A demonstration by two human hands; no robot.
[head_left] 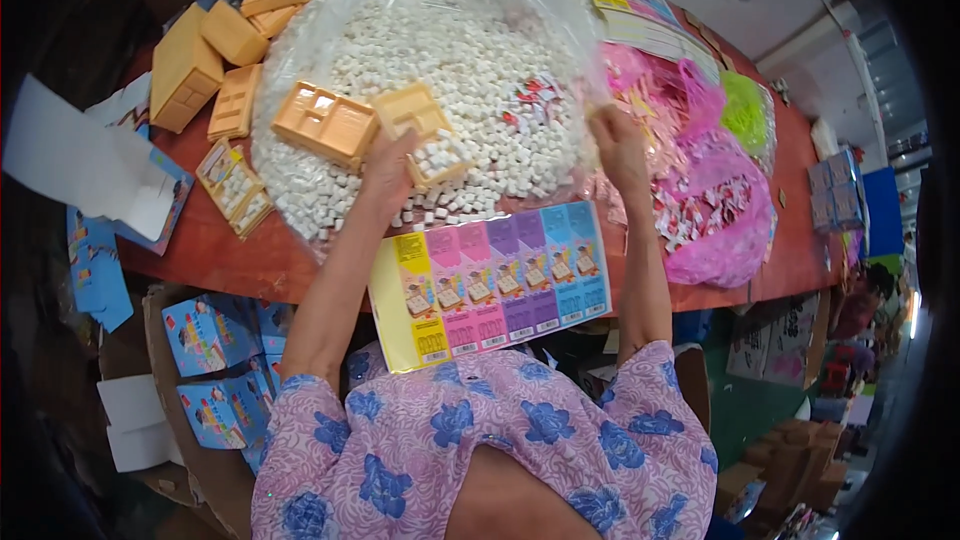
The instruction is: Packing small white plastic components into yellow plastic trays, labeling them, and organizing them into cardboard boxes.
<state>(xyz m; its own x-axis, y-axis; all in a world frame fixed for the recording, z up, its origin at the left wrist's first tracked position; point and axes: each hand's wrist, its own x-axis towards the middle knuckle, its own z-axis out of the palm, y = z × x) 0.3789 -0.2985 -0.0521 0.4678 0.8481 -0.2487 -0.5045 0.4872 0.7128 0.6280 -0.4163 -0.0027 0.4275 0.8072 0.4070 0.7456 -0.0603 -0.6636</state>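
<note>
My left hand (388, 168) grips an orange plastic tray (420, 132) partly filled with small white pieces, holding it over a big clear bag of white pieces (470, 60). A second empty orange tray (325, 122) lies on the pile just left of it. My right hand (618, 145) holds the right edge of the clear bag, fingers closed on the plastic. A sheet of coloured sticker labels (495, 280) lies at the table's front edge between my forearms.
Several orange trays (215, 60) are stacked at the left on the red-brown table (230, 255), one of them filled (235, 188). Pink bags (715, 210) and a green bag (745, 110) lie to the right. Blue printed boxes (215, 340) fill a carton below left.
</note>
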